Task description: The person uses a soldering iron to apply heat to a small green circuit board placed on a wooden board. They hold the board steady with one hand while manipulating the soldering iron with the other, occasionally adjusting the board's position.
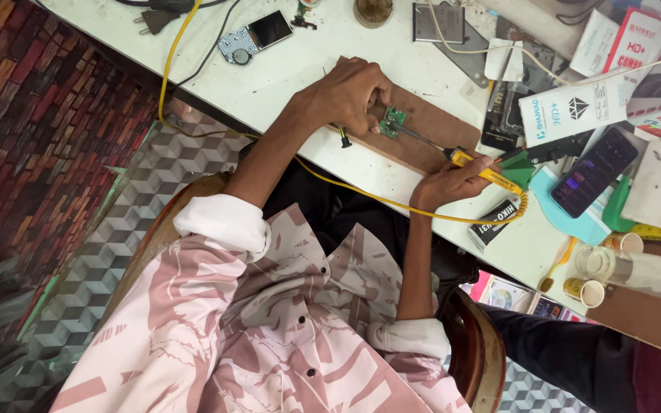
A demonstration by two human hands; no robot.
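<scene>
A dark smartphone (595, 171) lay face up on a pale blue pad (575, 222) at the right of the white table (284, 69). White cartons (575, 111) were stacked just above it. A small keypad-and-screen module (254, 36) rested near the far edge, beside a black plug (151, 19). Small paper cups (581, 291) stood near a clear plastic bottle (636, 269). Below spread patterned floor tiles (116, 229).

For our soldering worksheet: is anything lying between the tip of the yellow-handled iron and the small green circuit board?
Nothing visible does. The right hand holds the yellow-handled soldering iron, its metal tip reaching the small green circuit board on the brown wooden board. The left hand steadies the circuit board from the far side.
</scene>
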